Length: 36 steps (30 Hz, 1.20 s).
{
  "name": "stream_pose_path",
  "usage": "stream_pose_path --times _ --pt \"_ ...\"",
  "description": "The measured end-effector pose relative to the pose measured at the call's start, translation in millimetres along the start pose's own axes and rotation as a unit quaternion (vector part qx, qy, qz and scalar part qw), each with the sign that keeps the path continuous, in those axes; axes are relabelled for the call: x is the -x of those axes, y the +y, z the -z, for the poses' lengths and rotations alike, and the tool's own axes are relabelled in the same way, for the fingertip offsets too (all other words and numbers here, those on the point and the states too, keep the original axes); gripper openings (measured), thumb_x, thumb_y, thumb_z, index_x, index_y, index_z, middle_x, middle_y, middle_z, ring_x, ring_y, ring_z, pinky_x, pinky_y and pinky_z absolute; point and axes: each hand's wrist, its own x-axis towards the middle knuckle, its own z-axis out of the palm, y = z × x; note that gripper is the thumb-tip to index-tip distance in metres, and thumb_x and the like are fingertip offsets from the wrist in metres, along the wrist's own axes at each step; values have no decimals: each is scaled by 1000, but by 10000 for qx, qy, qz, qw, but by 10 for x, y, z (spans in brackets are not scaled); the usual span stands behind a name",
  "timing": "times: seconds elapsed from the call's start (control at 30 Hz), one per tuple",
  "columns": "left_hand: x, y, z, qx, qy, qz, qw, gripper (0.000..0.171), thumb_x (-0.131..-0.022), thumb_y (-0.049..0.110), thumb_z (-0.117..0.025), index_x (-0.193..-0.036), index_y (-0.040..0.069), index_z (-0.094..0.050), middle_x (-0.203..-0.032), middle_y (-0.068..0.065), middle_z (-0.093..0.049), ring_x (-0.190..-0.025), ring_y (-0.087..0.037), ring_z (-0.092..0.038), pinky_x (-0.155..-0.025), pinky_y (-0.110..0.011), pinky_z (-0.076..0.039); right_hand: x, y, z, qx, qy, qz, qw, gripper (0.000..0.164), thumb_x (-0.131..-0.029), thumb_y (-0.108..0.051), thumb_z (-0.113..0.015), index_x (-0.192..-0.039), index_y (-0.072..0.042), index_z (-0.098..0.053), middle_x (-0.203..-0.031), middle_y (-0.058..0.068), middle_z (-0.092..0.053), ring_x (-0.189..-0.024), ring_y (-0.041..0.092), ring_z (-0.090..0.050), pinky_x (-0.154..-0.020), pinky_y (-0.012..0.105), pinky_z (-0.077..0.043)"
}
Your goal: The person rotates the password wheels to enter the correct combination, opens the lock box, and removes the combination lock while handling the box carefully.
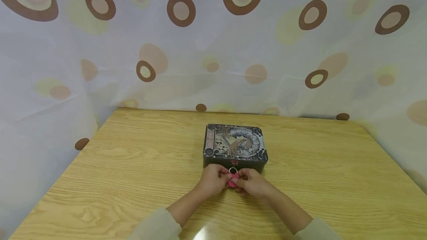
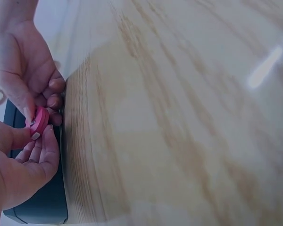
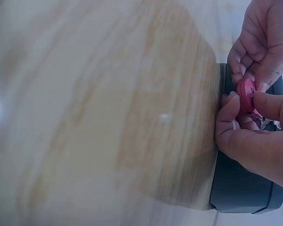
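A dark box with a printed lid (image 1: 238,142) sits on the wooden table, its front facing me. At the front latch (image 1: 235,162) is a round pink padlock (image 1: 233,176), its metal shackle looping up toward the latch. My left hand (image 1: 213,179) pinches the padlock from the left between thumb and fingers. From the other side my right hand (image 1: 254,183) also grips it, thumb on its face. In the left wrist view the padlock (image 2: 41,120) stands edge-on between both sets of fingertips. The right wrist view shows the padlock (image 3: 245,95) with the right thumb pressed against it.
Wood-grain table surface (image 1: 150,151) spreads around the box on all sides. A pale curtain with brown and yellow ovals (image 1: 200,55) hangs behind the table and along its sides. Light glares off the tabletop near the front edge.
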Motion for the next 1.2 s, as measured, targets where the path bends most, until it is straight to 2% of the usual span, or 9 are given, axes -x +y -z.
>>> stream_pose_path --times 0.27,0.5,0.9,1.2 --pt "-7 -4 -10 -197 37 -19 9998 11 -81 0 -60 -79 -11 -61 -63 -14 -61 -51 -7 -50 -45 -16 -42 9 -25 -3 165 -108 112 9997 14 -91 -4 -44 -92 9 -51 -74 5 -53 -68 12 -50 -58 24 -45" --pt "-15 8 -7 -66 14 60 10000 11 -82 -1 -58 -79 -11 -61 -65 -15 -62 -52 -8 -52 -46 -16 -44 1 -48 -14 272 -1 -65 9996 15 -91 -5 -43 -93 7 -53 -74 6 -54 -69 13 -50 -58 25 -45" --pt "4 29 0 -256 84 24 9996 10 -81 -1 -60 -78 -10 -61 -64 -15 -63 -51 -8 -52 -45 -16 -41 0 -49 -38 448 3 -164 9989 19 -93 -7 -42 -92 7 -54 -74 7 -53 -69 14 -50 -59 26 -46" --pt "5 30 -2 -303 117 -14 9995 10 -80 -2 -59 -76 -10 -62 -63 -15 -63 -50 -8 -51 -44 -15 -41 7 -48 -14 229 -90 -142 9996 21 -91 -8 -42 -93 8 -55 -74 5 -54 -69 12 -50 -58 25 -46"
